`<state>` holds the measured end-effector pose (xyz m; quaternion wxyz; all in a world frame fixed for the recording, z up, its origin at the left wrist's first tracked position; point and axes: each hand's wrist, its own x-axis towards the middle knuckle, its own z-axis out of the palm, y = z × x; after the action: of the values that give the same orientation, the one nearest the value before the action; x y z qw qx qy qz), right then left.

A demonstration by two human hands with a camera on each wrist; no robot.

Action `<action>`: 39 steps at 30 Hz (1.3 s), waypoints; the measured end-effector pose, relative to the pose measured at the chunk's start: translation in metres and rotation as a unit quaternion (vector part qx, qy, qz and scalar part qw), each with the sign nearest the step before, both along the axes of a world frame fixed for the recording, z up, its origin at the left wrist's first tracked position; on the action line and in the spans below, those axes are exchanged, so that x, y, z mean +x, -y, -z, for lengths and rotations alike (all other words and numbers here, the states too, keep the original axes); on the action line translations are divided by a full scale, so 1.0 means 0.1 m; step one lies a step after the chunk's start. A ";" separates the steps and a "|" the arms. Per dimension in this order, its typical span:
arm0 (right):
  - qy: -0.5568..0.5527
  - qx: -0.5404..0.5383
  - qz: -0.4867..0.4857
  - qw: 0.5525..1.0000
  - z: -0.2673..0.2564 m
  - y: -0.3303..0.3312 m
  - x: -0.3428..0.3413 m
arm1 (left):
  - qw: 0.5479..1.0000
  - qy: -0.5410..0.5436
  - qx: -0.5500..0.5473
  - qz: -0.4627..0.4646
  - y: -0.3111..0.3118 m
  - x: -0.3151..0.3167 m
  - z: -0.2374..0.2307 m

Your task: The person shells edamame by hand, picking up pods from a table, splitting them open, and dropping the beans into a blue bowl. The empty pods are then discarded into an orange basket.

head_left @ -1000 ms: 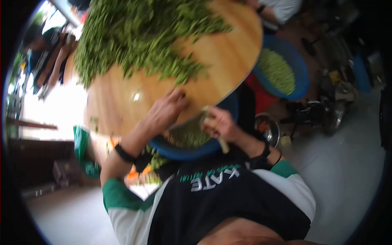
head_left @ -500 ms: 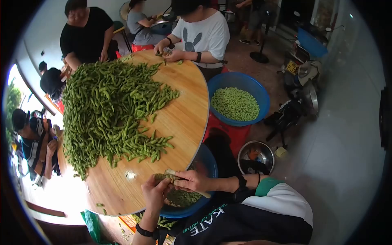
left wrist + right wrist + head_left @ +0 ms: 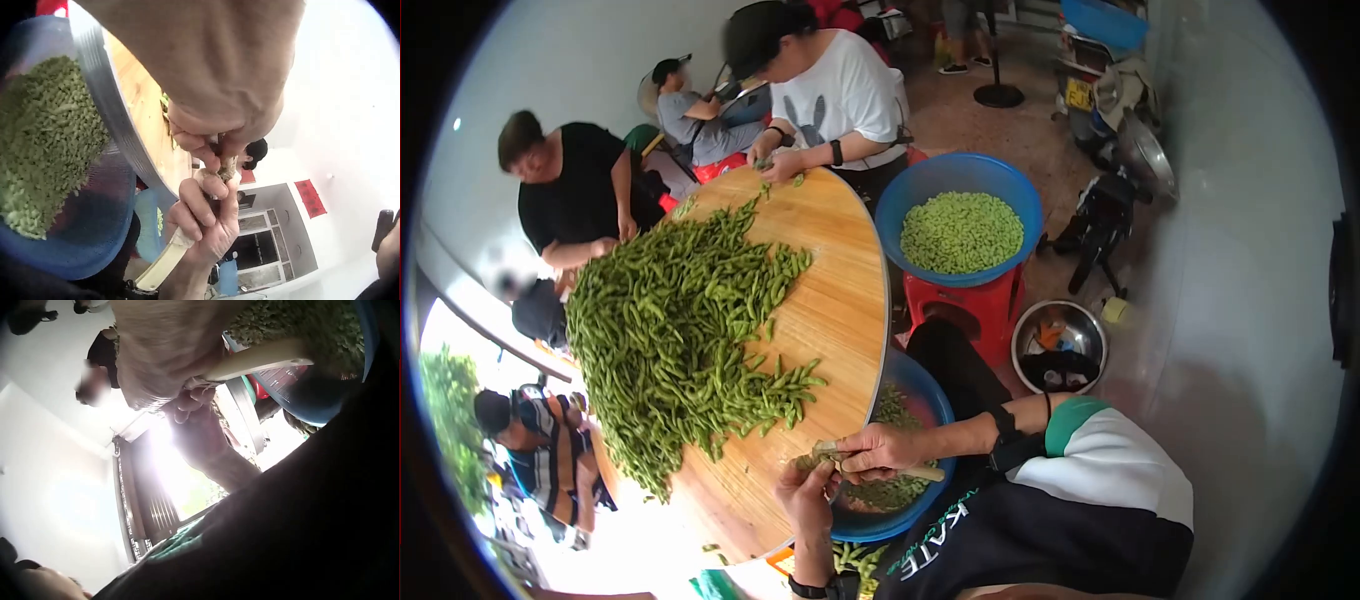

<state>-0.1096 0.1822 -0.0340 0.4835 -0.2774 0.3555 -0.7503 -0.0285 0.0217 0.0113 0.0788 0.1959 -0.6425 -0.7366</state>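
Note:
Over a blue basin (image 3: pixel 935 400) of green beans, both hands meet close together at the table's near edge. My right hand (image 3: pixel 880 450) grips a tool by its pale, flat handle (image 3: pixel 925 473), which has a hole at its end in the right wrist view; its working end is hidden by fingers. My left hand (image 3: pixel 808 500) pinches a green bean pod (image 3: pixel 805 461) between thumb and fingertips, right at the right hand's fingers. In the left wrist view the handle (image 3: pixel 165 262) sticks out below the curled right fingers (image 3: pixel 194 209).
A big heap of green pods (image 3: pixel 690 340) covers much of the round wooden table (image 3: pixel 845 290). Beyond its right edge, a blue basin of shelled beans (image 3: pixel 960 232) stands on a red stool (image 3: pixel 1000 310). A steel bowl (image 3: pixel 1103 345) is on the floor. Several people sit around.
The head view has swung up and steadied, bringing the whole table into sight. My left hand, apart over the table a second ago, came to the right hand and stays there.

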 end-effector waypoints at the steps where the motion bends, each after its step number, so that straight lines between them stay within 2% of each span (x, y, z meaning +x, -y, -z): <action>1: -0.028 -0.005 -0.006 1.000 0.03 -0.01 -0.02 | 1.000 -0.003 -0.016 0.001 -0.04 0.00 -0.04; 2: -0.056 -0.008 -0.012 0.998 0.04 -0.02 -0.04 | 1.000 -0.002 -0.025 0.010 -0.07 0.00 -0.06; 5: -0.056 -0.013 0.018 0.998 0.09 -0.03 -0.01 | 0.999 -0.034 0.007 -0.005 -0.12 0.02 -0.03; 10: -0.063 -0.034 0.023 0.997 -0.01 -0.15 -0.04 | 0.998 -0.044 0.033 0.030 -0.08 0.01 0.02; 12: -0.072 -0.041 0.029 0.996 0.00 -0.16 -0.05 | 0.990 -0.048 0.119 0.054 -0.10 -0.01 -0.01; 13: -0.074 -0.039 0.038 0.996 0.04 -0.14 -0.05 | 0.990 -0.047 0.118 0.056 -0.08 -0.03 0.01; 15: -0.077 -0.038 0.048 0.995 0.14 -0.09 -0.09 | 0.971 -0.024 0.202 0.128 0.01 -0.10 0.09; 16: -0.330 -0.068 0.223 0.915 0.20 -0.06 -0.11 | 0.971 -0.023 0.201 0.127 0.00 -0.10 0.12; 17: -0.550 -0.091 0.375 0.740 0.26 -0.03 -0.11 | 0.974 0.004 0.208 0.091 -0.02 -0.10 0.14; 18: -0.549 -0.091 0.377 0.740 0.28 -0.03 -0.08 | 0.975 0.030 0.213 0.055 -0.05 -0.11 0.16; 19: -0.498 -0.074 0.360 0.786 0.31 -0.03 -0.05 | 0.975 0.030 0.213 0.056 -0.08 -0.12 0.19; 20: -0.445 -0.058 0.338 0.827 0.34 -0.02 -0.04 | 0.990 0.047 0.128 0.041 -0.12 -0.13 0.23; 21: -0.445 -0.057 0.337 0.828 0.34 -0.02 -0.02 | 0.997 0.064 0.043 0.026 -0.15 -0.12 0.25; 23: -0.428 -0.003 0.325 0.843 0.34 -0.02 -0.01 | 0.996 0.075 0.041 0.040 -0.13 -0.12 0.22; 24: -0.428 -0.004 0.324 0.844 0.35 -0.01 -0.05 | 0.994 0.086 0.037 0.055 -0.09 -0.13 0.19; 25: -0.476 -0.024 0.308 0.823 0.38 -0.01 -0.11 | 0.994 0.086 0.037 0.052 -0.03 -0.13 0.17; 26: -0.522 -0.043 0.288 0.802 0.40 0.00 -0.16 | 0.983 0.116 0.105 0.092 0.06 -0.12 0.16; 27: -0.520 -0.044 0.280 0.806 0.39 -0.01 -0.19 | 0.965 0.144 0.176 0.128 0.13 -0.09 0.18; 28: -0.525 -0.077 0.244 0.812 0.37 0.00 -0.22 | 0.965 0.148 0.182 0.115 0.21 -0.05 0.22; 30: -0.522 -0.129 0.192 0.821 0.33 0.04 -0.21 | 0.919 0.157 0.283 0.228 0.33 0.04 0.31; 32: -0.520 -0.136 0.136 0.832 0.24 0.00 -0.23 | 0.924 0.162 0.263 0.225 0.32 0.12 0.28; 33: -0.522 -0.125 0.093 0.839 0.19 -0.02 -0.26 | 0.918 0.152 0.296 0.217 0.33 0.16 0.34; 34: -0.523 -0.122 0.100 0.837 0.23 0.02 -0.24 | 0.911 0.145 0.328 0.205 0.33 0.22 0.39; 35: -0.540 -0.090 0.070 0.834 0.24 0.02 -0.28 | 0.920 0.151 0.312 0.182 0.32 0.26 0.38; 36: -0.512 -0.093 0.076 0.850 0.17 0.03 -0.27 | 0.928 0.157 0.295 0.163 0.31 0.26 0.35; 38: -0.493 -0.075 0.041 0.866 0.20 0.09 -0.17 | 0.955 0.185 0.201 0.117 0.21 0.26 0.21; 39: -0.532 -0.056 0.115 0.837 0.23 0.12 -0.09 | 0.959 0.197 0.175 0.108 0.18 0.26 0.15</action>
<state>-0.1186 0.1698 -0.0565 0.1137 -0.6176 0.5450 -0.5555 -0.0022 0.0042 -0.0038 -0.1647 0.2773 -0.5239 -0.7883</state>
